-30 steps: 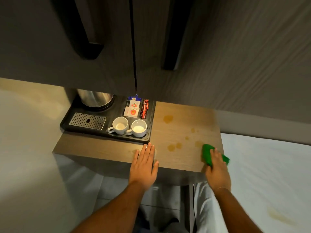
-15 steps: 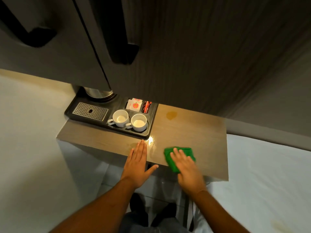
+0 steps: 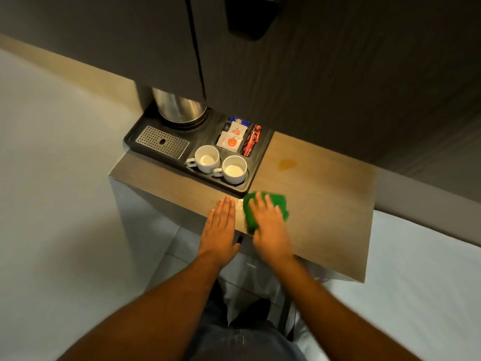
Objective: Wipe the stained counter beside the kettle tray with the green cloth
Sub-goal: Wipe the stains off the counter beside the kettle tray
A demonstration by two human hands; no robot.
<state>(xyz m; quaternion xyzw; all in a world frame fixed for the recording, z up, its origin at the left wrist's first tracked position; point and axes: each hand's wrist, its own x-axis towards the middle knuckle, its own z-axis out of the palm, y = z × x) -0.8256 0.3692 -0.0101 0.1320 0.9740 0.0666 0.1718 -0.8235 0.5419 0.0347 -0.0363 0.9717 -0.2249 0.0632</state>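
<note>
The green cloth (image 3: 279, 204) lies on the wooden counter (image 3: 325, 204) just off the front right corner of the black kettle tray (image 3: 256, 168). My right hand (image 3: 269, 227) presses flat on the cloth, fingers spread over it. My left hand (image 3: 221, 225) rests flat and open on the counter's front edge, right beside the cloth. One brown stain (image 3: 287, 164) shows on the counter near the back, next to the tray.
The tray holds a steel kettle (image 3: 179, 110), a metal drip grille (image 3: 162, 142), two white cups (image 3: 221, 164) and sachets (image 3: 234, 138). Dark cabinet doors (image 3: 286, 61) hang low over the counter. White bedding (image 3: 421, 282) lies to the right.
My right hand has swept the cloth leftward from the counter's right front edge to the tray's corner. The stains along the front have gone; the left hand stayed put.
</note>
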